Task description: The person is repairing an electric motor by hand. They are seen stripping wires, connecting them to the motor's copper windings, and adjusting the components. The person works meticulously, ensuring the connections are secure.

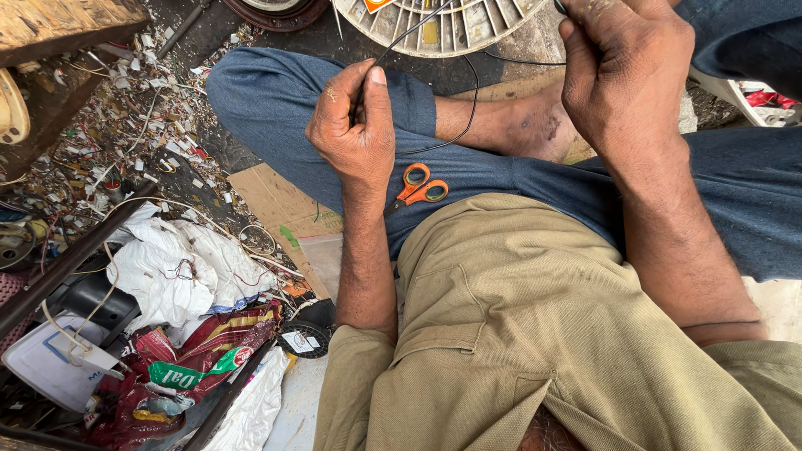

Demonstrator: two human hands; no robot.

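Up close, two bare hands work a thin black wire over a lap.

Far left, white scraps [142, 125] litter the dark floor, with crumpled white bags [171, 267] nearer. Toward the middle, the left hand [355, 134] is clenched on the black wire [468, 100], thumb pressing it against the fingers. Orange-handled scissors [420, 188] lie on the blue trouser leg [276, 96] just beneath that hand. At the right, the right hand [626, 71] seems to pinch the wire's other end, though its fingertips are hidden. A white fan grille [451, 25] lies beyond.
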